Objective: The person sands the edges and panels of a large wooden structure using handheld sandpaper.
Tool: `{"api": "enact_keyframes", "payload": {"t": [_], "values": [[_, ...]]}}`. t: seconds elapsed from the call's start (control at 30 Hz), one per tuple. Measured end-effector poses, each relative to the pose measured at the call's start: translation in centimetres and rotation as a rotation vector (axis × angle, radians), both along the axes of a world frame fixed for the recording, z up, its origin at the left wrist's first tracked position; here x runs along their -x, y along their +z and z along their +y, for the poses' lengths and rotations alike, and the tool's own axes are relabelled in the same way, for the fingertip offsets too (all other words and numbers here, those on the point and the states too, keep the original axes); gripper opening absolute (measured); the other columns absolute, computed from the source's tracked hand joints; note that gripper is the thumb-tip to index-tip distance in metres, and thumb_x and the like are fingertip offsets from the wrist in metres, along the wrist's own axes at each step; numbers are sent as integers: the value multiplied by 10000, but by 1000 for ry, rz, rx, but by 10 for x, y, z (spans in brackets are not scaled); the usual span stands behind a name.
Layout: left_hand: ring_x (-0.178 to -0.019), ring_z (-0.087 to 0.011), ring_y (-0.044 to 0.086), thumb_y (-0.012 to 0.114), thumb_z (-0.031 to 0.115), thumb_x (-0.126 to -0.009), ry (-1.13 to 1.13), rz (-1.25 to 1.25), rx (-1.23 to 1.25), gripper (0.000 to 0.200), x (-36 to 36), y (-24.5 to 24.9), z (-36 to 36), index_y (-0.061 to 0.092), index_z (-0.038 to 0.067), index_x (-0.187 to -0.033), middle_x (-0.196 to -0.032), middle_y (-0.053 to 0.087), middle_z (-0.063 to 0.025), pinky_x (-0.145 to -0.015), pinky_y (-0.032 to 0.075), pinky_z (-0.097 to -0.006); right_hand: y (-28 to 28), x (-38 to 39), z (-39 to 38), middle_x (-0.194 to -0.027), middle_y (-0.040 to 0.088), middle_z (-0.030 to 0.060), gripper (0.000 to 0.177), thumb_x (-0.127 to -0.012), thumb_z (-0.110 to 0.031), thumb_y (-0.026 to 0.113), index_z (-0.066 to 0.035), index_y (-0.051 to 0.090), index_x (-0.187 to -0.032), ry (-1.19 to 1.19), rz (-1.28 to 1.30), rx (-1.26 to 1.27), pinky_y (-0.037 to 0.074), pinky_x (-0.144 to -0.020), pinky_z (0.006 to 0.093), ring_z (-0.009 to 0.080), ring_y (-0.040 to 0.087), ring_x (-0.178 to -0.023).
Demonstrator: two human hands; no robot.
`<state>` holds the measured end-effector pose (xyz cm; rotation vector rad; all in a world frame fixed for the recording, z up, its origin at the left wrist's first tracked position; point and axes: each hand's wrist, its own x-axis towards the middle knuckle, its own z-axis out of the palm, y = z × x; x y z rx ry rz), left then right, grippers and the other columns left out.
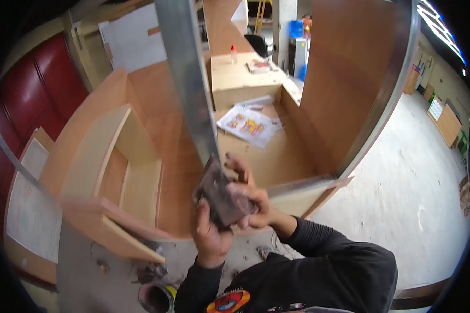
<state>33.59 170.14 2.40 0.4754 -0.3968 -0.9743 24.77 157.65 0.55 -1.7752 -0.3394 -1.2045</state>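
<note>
- One pale-rimmed round bucket [170,290] is standing on the grey concrete floor [83,281], shadow hiding its inside.
- One left hand [213,239] is thumbing one dark, flat, rectangular block [219,195] up in the air; its other fingers: can't tell.
- One right hand [257,202] is gripping the block's right side, fingers spreading.
- One open-topped, pale wooden compartment [282,156] is holding white printed sheets [248,125].
- Rightward, open floor is stretching past one tall brown panel [355,78].

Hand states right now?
Left hand: closed, holding dark flat block.
Right hand: partly closed, gripping the same block's right side.
</note>
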Motion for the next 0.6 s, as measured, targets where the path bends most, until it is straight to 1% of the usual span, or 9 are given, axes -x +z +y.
{"api": "enact_keyframes", "payload": {"t": [0.1, 0.13, 0.2, 0.3, 0.43, 0.5, 0.53, 0.57, 0.6], "values": [[-1225, -227, 571, 503, 291, -1046, -48, 38, 34, 457, -3, 8, 6, 444, -4, -1391, -1336, 568, -123, -1045, 471, -408, -1, -9, 10, -1604, 128, 278, 685, -796, -570, 769, -213, 597, -1355, -100, -88, -34, 346, -1076, 542, 444, 274, -1424], [-1230, -235, 560, 486, 287, -1040, -14, 0, 13, 437, 0, 11, 6, 468, 28, -1393, -1353, 556, -95, -1038, 470, -412, -5, -11, 13, -1600, 147, 273, 667, -791, -578, 767, -230, 606, -1337, -138, -111, -62, 354, -1070, 533, 435, 286, -1417], [-1230, -234, 560, 482, 284, -1043, 0, 11, 14, 429, 2, 14, 9, 472, 28, -1388, -1350, 559, -96, -1040, 473, -411, -7, -16, 17, -1589, 191, 257, 641, -786, -582, 766, -267, 618, -1324, -186, -175, -76, 379, -1048, 500, 419, 305, -1408], [-1235, -236, 559, 473, 279, -1049, 24, 9, 54, 414, 2, 9, 15, 478, 25, -1376, -1340, 565, -104, -1046, 476, -414, -10, -21, 26, -1593, 194, 242, 623, -795, -568, 771, -276, 624, -1325, -207, -226, -100, 385, -1041, 484, 402, 322, -1396], [-1230, -246, 562, 476, 283, -1048, 108, 0, 62, 413, -3, 0, 15, 478, 28, -1372, -1330, 566, -116, -1044, 475, -424, -21, -27, 33, -1597, 193, 227, 626, -789, -549, 788, -276, 629, -1329, -212, -209, -133, 390, -1038, 466, 380, 340, -1379], [-1224, -248, 564, 479, 287, -1046, 137, -5, 79, 414, -5, -3, 15, 479, 29, -1370, -1328, 566, -118, -1042, 475, -426, -25, -31, 39, -1595, 221, 194, 575, -761, -533, 819, -237, 699, -1239, -211, -241, -225, 380, -1046, 451, 339, 363, -1364], [-1208, -234, 572, 485, 294, -1047, 180, -54, 89, 424, -5, -2, 16, 468, 13, -1364, -1319, 565, -120, -1018, 489, -404, -25, -32, 44, -1593, 245, 163, 500, -745, -493, 846, -195, 755, -1137, -195, -232, -267, 358, -1063, 439, 301, 353, -1375], [-1192, -221, 581, 492, 301, -1047, 222, -103, 97, 436, -5, -2, 16, 456, -4, -1358, -1310, 564, -121, -993, 503, -382, -26, -33, 45, -1593, 245, 163, 500, -745, -493, 846, -195, 755, -1137, -189, -233, -264, 358, -1063, 439, 301, 353, -1375], [-1192, -221, 581, 492, 301, -1047, 228, -106, 102, 436, -3, 0, 16, 456, -4, -1358, -1310, 564, -121, -993, 503, -382, -26, -33, 42, -1599, 245, 156, 457, -746, -475, 853, -190, 773, -1094, -149, -229, -309, 344, -1072, 433, 295, 333, -1393]]}}
